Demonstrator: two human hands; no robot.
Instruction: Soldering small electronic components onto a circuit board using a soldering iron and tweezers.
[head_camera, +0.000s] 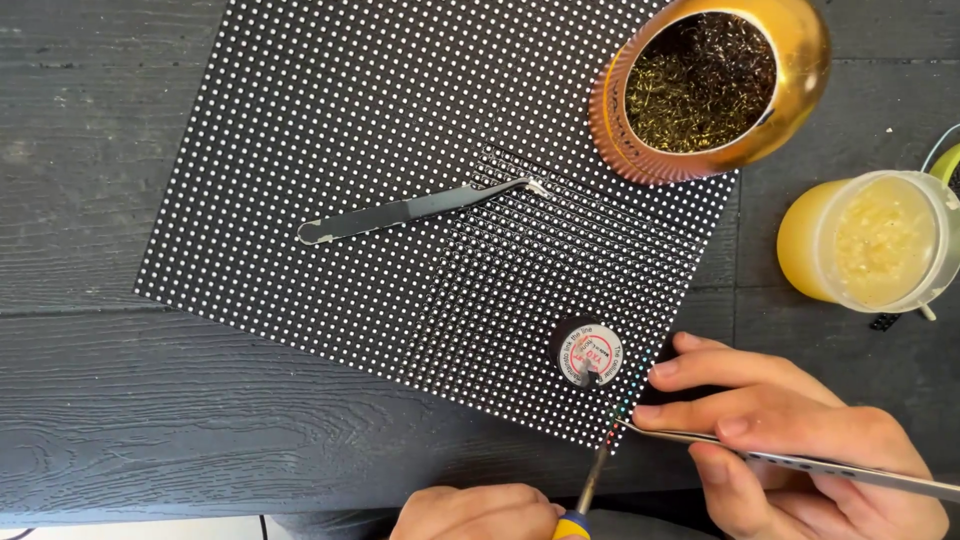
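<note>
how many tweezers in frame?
2. One pair of black curved tweezers lies loose on the LED panel, near its middle. One silver pair of tweezers is in the right hand, tips at the panel's bottom corner.

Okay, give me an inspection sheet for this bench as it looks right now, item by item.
Surface: dark wood-grain table.
Job's things: black LED dot-matrix panel lying flat; soldering iron tip and thin metal tool meeting at its near corner.
Clutter: curved tweezers and small round spool on panel; gold brass-wool tip cleaner; yellow flux jar.
Grippers: left hand holds iron; right hand holds metal tool.
Cables: thin wire at right edge.
Surroundings: nothing seen.
</note>
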